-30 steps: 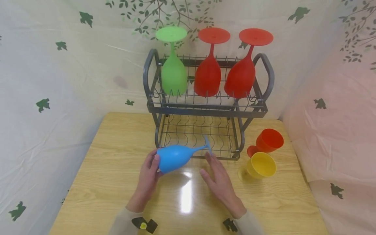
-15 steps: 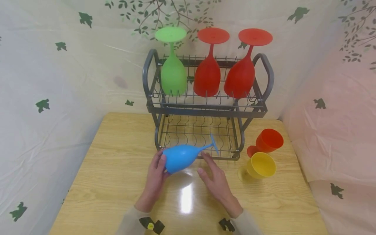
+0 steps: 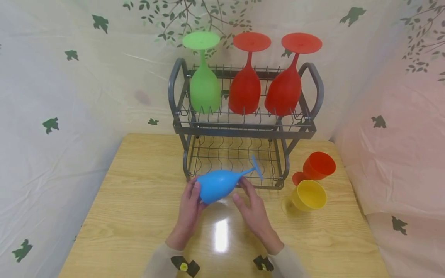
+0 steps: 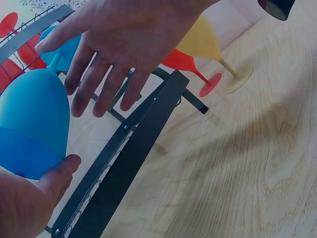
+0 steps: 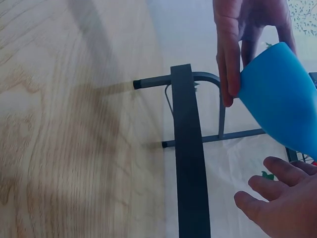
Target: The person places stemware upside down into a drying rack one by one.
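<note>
Both arms reach forward from the bottom of the head view, their pale sleeves [image 3: 161, 260] ending around the wrists [image 3: 178, 239]. The left hand [image 3: 189, 200] is curled in a grip, its thumb [image 3: 196, 192] set opposite the fingers [image 5: 230, 64]. The right hand [image 3: 255, 212] lies just across from it, apart: its fingers extend, slightly parted, its thumb stands away from them, and its palm faces inward, toward the left hand.
</note>
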A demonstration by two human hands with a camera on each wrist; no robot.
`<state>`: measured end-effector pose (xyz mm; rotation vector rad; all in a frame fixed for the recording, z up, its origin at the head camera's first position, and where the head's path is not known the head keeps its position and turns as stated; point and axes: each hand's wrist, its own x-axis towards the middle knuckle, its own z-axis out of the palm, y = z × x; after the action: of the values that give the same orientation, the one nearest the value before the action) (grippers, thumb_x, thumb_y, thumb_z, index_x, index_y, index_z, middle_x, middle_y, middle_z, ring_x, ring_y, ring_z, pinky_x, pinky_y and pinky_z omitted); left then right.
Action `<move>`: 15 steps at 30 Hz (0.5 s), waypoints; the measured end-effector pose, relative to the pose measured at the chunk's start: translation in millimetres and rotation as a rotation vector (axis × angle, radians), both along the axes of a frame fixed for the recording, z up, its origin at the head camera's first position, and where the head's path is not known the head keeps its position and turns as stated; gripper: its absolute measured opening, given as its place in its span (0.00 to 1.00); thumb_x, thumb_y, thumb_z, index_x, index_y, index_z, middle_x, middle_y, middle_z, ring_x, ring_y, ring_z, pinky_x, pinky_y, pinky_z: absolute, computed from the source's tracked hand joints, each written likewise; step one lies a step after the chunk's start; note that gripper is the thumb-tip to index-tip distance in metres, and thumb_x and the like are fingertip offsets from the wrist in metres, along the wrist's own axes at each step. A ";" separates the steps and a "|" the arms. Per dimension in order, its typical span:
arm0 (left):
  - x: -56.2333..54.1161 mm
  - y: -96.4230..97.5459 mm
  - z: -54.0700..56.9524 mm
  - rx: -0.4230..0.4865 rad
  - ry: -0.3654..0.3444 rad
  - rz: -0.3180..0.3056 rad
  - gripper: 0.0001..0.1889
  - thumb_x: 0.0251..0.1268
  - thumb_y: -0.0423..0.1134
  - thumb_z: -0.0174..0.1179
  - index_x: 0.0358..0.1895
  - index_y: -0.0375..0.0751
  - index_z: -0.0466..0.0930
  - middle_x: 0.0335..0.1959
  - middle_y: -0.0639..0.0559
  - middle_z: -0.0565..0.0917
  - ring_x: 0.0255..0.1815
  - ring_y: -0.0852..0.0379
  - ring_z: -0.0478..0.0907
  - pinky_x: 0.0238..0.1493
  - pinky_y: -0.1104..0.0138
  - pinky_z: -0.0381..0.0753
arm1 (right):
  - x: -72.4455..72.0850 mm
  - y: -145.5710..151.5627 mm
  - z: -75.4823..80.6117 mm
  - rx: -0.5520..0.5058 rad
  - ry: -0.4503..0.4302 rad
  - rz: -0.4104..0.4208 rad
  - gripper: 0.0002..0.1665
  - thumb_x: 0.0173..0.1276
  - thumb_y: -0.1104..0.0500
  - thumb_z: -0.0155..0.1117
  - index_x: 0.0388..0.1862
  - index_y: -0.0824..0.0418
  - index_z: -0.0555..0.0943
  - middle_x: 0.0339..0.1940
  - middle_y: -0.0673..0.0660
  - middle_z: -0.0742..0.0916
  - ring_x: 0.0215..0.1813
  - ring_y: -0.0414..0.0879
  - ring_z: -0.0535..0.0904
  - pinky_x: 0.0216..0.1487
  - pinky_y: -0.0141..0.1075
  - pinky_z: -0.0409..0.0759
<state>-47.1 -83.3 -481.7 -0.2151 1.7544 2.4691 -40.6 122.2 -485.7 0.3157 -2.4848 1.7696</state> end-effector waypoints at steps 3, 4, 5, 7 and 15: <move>-0.1 2.7 -0.2 0.003 -0.008 0.008 0.33 0.84 0.54 0.46 0.78 0.35 0.56 0.77 0.34 0.59 0.72 0.29 0.66 0.66 0.47 0.77 | -0.6 -2.6 3.2 -0.033 -0.021 -0.007 0.37 0.79 0.50 0.59 0.81 0.58 0.62 0.77 0.59 0.75 0.77 0.60 0.68 0.74 0.64 0.62; 0.0 3.4 -0.2 0.008 -0.008 0.009 0.33 0.84 0.54 0.46 0.78 0.35 0.55 0.76 0.34 0.59 0.72 0.30 0.66 0.66 0.47 0.77 | -0.7 -3.4 4.0 -0.044 -0.027 -0.009 0.37 0.79 0.50 0.59 0.81 0.59 0.63 0.76 0.60 0.75 0.77 0.60 0.68 0.74 0.64 0.62; 0.2 4.1 -0.2 0.013 -0.007 0.008 0.33 0.84 0.54 0.46 0.78 0.35 0.55 0.76 0.34 0.59 0.72 0.30 0.67 0.66 0.48 0.77 | -0.9 -4.1 4.6 -0.053 -0.029 -0.010 0.37 0.79 0.50 0.59 0.81 0.60 0.63 0.76 0.61 0.75 0.77 0.61 0.68 0.73 0.64 0.63; 0.3 5.3 -0.1 0.026 -0.004 0.003 0.34 0.84 0.55 0.46 0.78 0.34 0.55 0.76 0.34 0.60 0.71 0.31 0.67 0.66 0.48 0.78 | -1.2 -5.4 5.5 -0.073 -0.033 -0.009 0.37 0.79 0.51 0.60 0.80 0.61 0.63 0.74 0.63 0.76 0.77 0.61 0.68 0.73 0.64 0.64; 1.3 9.5 -2.9 0.048 0.010 -0.006 0.29 0.84 0.53 0.46 0.75 0.38 0.60 0.75 0.34 0.62 0.67 0.36 0.72 0.63 0.52 0.80 | -3.2 -9.7 8.2 -0.130 -0.076 -0.033 0.40 0.78 0.50 0.63 0.79 0.66 0.62 0.75 0.67 0.74 0.75 0.63 0.70 0.69 0.63 0.69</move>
<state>-45.8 -73.8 -484.6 -0.1929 1.6945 2.5092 -43.8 112.6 -477.5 0.2012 -2.3936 1.9543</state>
